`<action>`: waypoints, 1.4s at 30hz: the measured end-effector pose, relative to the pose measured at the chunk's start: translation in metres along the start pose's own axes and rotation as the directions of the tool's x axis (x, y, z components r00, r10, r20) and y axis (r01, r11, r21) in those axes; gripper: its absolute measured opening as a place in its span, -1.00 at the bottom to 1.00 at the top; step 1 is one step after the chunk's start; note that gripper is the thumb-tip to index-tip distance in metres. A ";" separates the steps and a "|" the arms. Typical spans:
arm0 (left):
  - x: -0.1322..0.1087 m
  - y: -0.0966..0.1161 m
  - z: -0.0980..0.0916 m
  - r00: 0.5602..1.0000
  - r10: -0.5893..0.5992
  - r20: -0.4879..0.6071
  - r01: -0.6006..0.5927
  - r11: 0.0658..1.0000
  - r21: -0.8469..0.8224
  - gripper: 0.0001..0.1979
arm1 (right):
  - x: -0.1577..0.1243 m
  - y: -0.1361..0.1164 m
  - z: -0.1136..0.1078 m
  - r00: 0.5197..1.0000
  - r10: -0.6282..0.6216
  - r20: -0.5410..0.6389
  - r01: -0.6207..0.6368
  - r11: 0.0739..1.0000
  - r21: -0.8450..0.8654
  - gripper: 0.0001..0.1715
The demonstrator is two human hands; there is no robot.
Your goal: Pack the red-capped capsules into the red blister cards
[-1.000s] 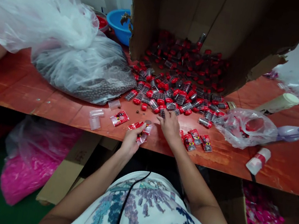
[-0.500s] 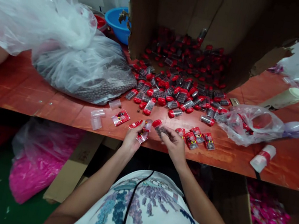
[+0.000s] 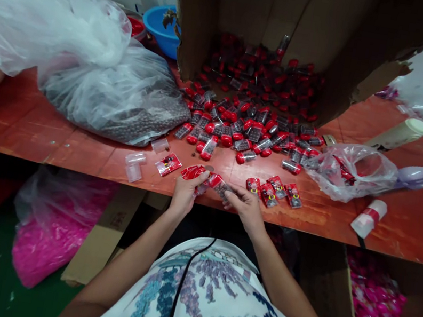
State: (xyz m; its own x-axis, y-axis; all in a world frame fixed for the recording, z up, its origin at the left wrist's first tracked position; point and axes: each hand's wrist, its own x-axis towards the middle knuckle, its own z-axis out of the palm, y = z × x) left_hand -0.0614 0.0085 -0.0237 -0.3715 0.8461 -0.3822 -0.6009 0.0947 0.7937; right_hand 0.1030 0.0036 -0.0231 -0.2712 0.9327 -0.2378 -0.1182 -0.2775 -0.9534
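My left hand [image 3: 185, 192] is closed on several red packets [image 3: 193, 172] near the table's front edge. Between the thumb and fingers of my right hand [image 3: 246, 206] is a clear capsule with a red cap and dark beads [image 3: 220, 186]; its red end meets the packets at my left fingertips. Four similar packets [image 3: 269, 194] lie just right of my right hand, and one red packet [image 3: 169, 164] lies left of my left hand. Beyond both hands, many red-capped capsules [image 3: 254, 132] are piled on the table.
A torn cardboard box [image 3: 256, 9] holds more capsules. On the left sit a plastic bag of dark beads [image 3: 123, 106], a blue basin [image 3: 162, 31] and clear empty tubes [image 3: 134, 166]. A plastic bag [image 3: 355, 172] and white roll [image 3: 368, 218] are on the right.
My right hand has brought the capsule's red end against the packets at my left hand. The packets in my left hand have shifted, and the whole view has moved slightly.
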 end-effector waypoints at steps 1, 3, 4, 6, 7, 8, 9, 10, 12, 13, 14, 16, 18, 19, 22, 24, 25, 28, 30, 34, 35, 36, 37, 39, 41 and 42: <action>0.000 0.000 0.000 1.000 0.013 -0.001 -0.013 1.000 0.002 -0.66 | 0.000 0.000 -0.001 1.000 0.010 0.026 -0.010 1.000 -0.017 -0.55; -0.001 0.002 -0.001 1.000 0.022 0.014 -0.022 1.000 -0.001 -0.63 | 0.000 0.000 -0.004 0.998 0.021 0.052 -0.018 0.999 -0.041 -0.55; -0.002 0.003 -0.001 0.999 0.015 0.030 -0.015 1.000 -0.002 -0.63 | 0.000 0.000 -0.005 0.999 0.018 0.047 -0.015 0.999 -0.046 -0.55; -0.005 0.005 0.000 0.997 0.000 0.072 0.000 1.000 0.005 -0.63 | 0.000 0.000 -0.006 1.000 0.000 0.027 0.001 0.999 -0.052 -0.56; -0.007 0.005 0.000 0.996 -0.006 0.093 0.005 1.000 0.013 -0.62 | 0.001 0.001 -0.007 1.000 -0.012 0.022 0.013 0.998 -0.057 -0.56; -0.009 0.006 0.001 0.994 -0.010 0.113 0.007 1.000 0.024 -0.61 | 0.001 0.001 -0.007 0.999 -0.028 0.022 0.030 0.998 -0.064 -0.57; -0.012 0.006 0.002 0.991 -0.014 0.131 0.009 0.999 0.037 -0.58 | 0.001 0.001 -0.008 0.998 -0.049 0.028 0.051 0.996 -0.078 -0.58; -0.014 0.006 0.002 0.989 -0.020 0.144 0.012 0.999 0.052 -0.56 | 0.001 0.002 -0.008 0.997 -0.073 0.040 0.077 0.992 -0.099 -0.58; -0.017 0.005 0.003 0.987 -0.035 0.154 0.022 0.996 0.082 -0.52 | 0.000 0.003 -0.009 0.991 -0.125 0.055 0.132 0.980 -0.150 -0.60; -0.018 0.005 0.003 0.987 -0.042 0.154 0.028 0.995 0.097 -0.51 | 0.000 0.004 -0.010 0.988 -0.144 0.058 0.153 0.973 -0.173 -0.61; -0.018 0.005 0.003 0.987 -0.048 0.152 0.031 0.993 0.112 -0.51 | -0.001 0.005 -0.010 0.987 -0.150 0.060 0.159 0.970 -0.184 -0.61; -0.019 0.006 0.003 0.986 -0.056 0.158 0.034 0.990 0.138 -0.48 | -0.002 0.005 -0.012 0.992 -0.108 0.062 0.116 0.982 -0.152 -0.61; -0.019 0.010 0.002 0.978 -0.073 0.195 0.041 0.986 0.160 -0.45 | -0.003 0.005 -0.015 0.996 -0.018 0.090 0.026 0.996 -0.084 -0.59; -0.019 0.013 0.002 0.972 -0.086 0.221 0.049 0.985 0.167 -0.43 | -0.004 0.005 -0.016 0.994 0.020 0.110 -0.014 0.998 -0.054 -0.58; -0.022 0.018 0.002 0.951 -0.131 0.282 0.086 0.982 0.165 -0.36 | -0.007 0.003 -0.019 0.990 0.002 0.138 0.008 0.997 -0.071 -0.59; -0.023 0.017 0.003 0.952 -0.129 0.278 0.091 0.985 0.146 -0.35 | -0.008 0.001 -0.020 0.987 -0.099 0.130 0.119 0.980 -0.161 -0.62; -0.024 0.016 0.003 0.957 -0.116 0.267 0.082 0.987 0.136 -0.35 | -0.009 0.000 -0.021 0.981 -0.150 0.127 0.175 0.961 -0.213 -0.63; -0.026 0.012 0.004 0.967 -0.074 0.243 0.041 0.989 0.140 -0.38 | -0.011 0.000 -0.021 0.968 -0.222 0.118 0.247 0.923 -0.296 -0.64; -0.027 0.011 0.005 0.966 -0.067 0.248 0.027 0.987 0.161 -0.39 | -0.013 0.003 -0.019 0.977 -0.179 0.112 0.202 0.947 -0.250 -0.64; -0.028 0.010 0.005 0.965 -0.092 0.245 0.060 0.989 0.136 -0.40 | -0.016 0.009 -0.016 0.985 -0.141 0.105 0.157 0.972 -0.175 -0.63; -0.028 0.009 0.006 0.967 -0.095 0.235 0.068 0.990 0.121 -0.40 | -0.017 0.010 -0.015 0.978 -0.184 0.096 0.201 0.956 -0.212 -0.63; -0.027 0.008 0.006 0.971 -0.093 0.222 0.070 0.992 0.107 -0.40 | -0.018 0.009 -0.016 0.967 -0.237 0.090 0.252 0.932 -0.260 -0.63; -0.027 0.008 0.006 0.974 -0.086 0.211 0.066 0.993 0.099 -0.41 | -0.018 0.009 -0.016 0.955 -0.284 0.089 0.298 0.904 -0.306 -0.63; -0.026 0.006 0.006 0.977 -0.072 0.200 0.053 0.994 0.101 -0.42 | -0.019 0.005 -0.017 0.938 -0.333 0.101 0.346 0.866 -0.361 -0.62; -0.026 0.004 0.004 0.975 -0.063 0.213 0.038 0.992 0.120 -0.43 | -0.019 0.001 -0.019 0.938 -0.326 0.116 0.345 0.863 -0.368 -0.62; -0.025 0.004 0.003 0.973 -0.059 0.225 0.029 0.991 0.132 -0.43 | -0.019 0.000 -0.019 0.943 -0.310 0.122 0.333 0.871 -0.361 -0.62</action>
State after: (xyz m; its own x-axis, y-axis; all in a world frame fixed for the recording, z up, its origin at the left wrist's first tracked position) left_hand -0.0517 -0.0108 -0.0097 -0.1666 0.9355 -0.3116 -0.5129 0.1876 0.8377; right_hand 0.1270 -0.0099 -0.0217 -0.3360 0.9371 0.0943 0.1518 0.1527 -0.9765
